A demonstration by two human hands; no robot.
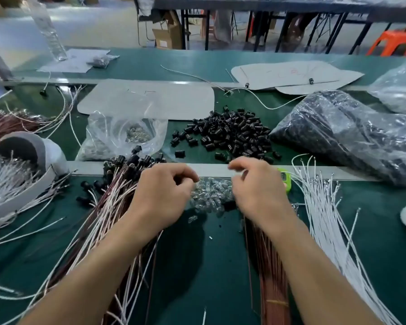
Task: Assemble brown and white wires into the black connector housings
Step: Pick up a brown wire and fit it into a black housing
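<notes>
Both hands hover over a small heap of clear bulbs (211, 193) at the middle of the green bench (197, 266). The left hand (162, 195) has its fingers curled in, thumb against forefinger at its one o'clock edge, but whether anything sits in that pinch cannot be told. The right hand (258, 188) is blurred; its fingers bend loosely toward the thumb, and what it grips, if anything, is also unclear. The loose black housings (230, 134) lie in a pile at twelve o'clock from the hands, beyond the pale rail (209, 168), a little nearer the right hand than the left. Brown wires (272, 266) run under the right wrist, their long axis going from six o'clock up toward twelve, with the ends near the bulbs. White wires (321, 207) fan out at three o'clock of the right hand on much the same axis, tips pointing away from the person. Finished leads (117, 195), brown and white with black caps at their far ends, lie under the left hand, slanting toward one o'clock. By this layout the right hand looks better placed to fetch a housing or a wire, though neither has been taken up that I can see.
</notes>
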